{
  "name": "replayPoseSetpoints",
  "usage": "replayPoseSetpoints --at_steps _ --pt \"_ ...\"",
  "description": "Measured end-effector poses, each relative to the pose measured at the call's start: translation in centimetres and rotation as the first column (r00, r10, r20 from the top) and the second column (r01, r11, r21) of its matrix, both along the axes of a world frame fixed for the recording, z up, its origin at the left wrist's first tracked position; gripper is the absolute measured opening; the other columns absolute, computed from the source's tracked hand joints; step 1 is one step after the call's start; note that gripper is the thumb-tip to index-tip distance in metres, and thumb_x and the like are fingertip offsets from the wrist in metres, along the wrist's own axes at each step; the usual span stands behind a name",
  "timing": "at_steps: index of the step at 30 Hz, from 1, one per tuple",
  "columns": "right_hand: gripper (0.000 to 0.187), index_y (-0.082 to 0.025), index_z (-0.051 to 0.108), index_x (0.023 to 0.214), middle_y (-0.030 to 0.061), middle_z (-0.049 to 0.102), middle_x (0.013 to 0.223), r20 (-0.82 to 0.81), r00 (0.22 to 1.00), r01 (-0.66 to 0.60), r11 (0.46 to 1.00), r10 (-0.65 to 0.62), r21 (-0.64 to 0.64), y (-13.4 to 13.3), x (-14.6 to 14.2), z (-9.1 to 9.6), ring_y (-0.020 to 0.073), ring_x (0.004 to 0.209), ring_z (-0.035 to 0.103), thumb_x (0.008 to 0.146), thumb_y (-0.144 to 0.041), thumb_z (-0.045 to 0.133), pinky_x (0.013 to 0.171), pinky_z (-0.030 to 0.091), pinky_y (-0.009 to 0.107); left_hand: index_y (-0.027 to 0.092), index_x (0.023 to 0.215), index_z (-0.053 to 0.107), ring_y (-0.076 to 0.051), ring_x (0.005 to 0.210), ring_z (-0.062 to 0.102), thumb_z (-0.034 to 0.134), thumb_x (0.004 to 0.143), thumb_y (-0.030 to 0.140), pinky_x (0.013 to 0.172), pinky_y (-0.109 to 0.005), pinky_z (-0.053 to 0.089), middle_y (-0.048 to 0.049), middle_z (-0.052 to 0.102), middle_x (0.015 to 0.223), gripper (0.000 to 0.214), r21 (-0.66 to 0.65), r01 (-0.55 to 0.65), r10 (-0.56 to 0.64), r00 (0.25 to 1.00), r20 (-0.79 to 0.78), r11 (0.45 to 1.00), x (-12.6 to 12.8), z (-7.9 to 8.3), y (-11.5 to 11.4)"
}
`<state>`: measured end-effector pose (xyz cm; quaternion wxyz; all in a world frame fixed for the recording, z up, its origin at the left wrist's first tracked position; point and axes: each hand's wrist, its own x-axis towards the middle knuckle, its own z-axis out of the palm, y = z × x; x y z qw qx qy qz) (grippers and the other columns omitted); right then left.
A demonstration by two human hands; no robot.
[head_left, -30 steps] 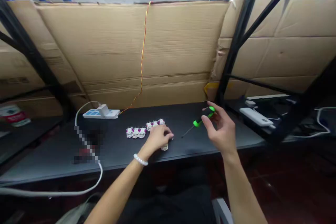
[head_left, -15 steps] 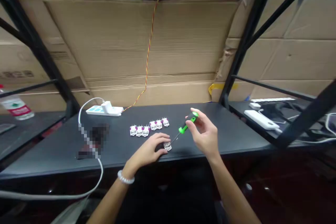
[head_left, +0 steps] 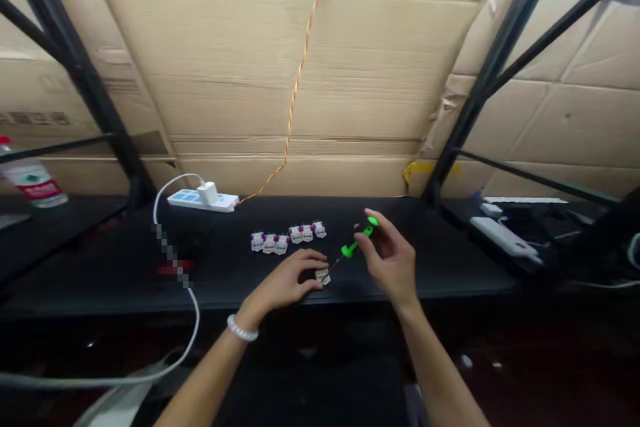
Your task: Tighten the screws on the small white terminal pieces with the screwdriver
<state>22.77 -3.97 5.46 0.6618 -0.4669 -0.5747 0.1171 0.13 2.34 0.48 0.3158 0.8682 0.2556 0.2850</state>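
Note:
My left hand (head_left: 290, 277) rests on the black table near its front edge, thumb and fingers closed on a small white block-like part (head_left: 323, 276). Its exact kind is too small to make out. My right hand (head_left: 390, 257) grips a green and black screwdriver (head_left: 359, 237) by the handle, tilted down to the left. The thin shaft reaches the small white part, and the tip seems to touch it. Behind my left hand sit several similar white parts with purple edges (head_left: 270, 243), in two short rows.
A white power strip (head_left: 225, 203) with a plugged-in charger (head_left: 207, 193) lies at the back left. Its white cable (head_left: 196, 320) loops over the table's left side. Cardboard (head_left: 240, 80) walls the back. Black metal posts (head_left: 480, 93) flank the table. A bottle (head_left: 37, 183) stands far left.
The view has shifted slightly and brightened. Both hands keep their places at the small white part, and the screwdriver stays on it with little change in tilt.

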Motion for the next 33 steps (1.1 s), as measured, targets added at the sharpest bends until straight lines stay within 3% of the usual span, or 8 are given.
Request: replayPoseSetpoints --at_steps 33 --pt "0.045 -0.022 0.071 0.135 0.0088 0.080 0.108 0.137 0.986 0.086 0.994 -0.095 0.068 -0.75 -0.62 0.36 0.0226 0.086 0.077 0.093 -0.037 0.077 0.085 0.066 0.040 0.027 0.127 0.078 -0.027 0.131 0.063 0.081 0.090 0.021 0.120 -0.045 0.047 -0.0085 0.069 0.139 0.037 -0.012 -0.002 0.002 1.000 0.008 1.000 0.04 0.10 -0.15"
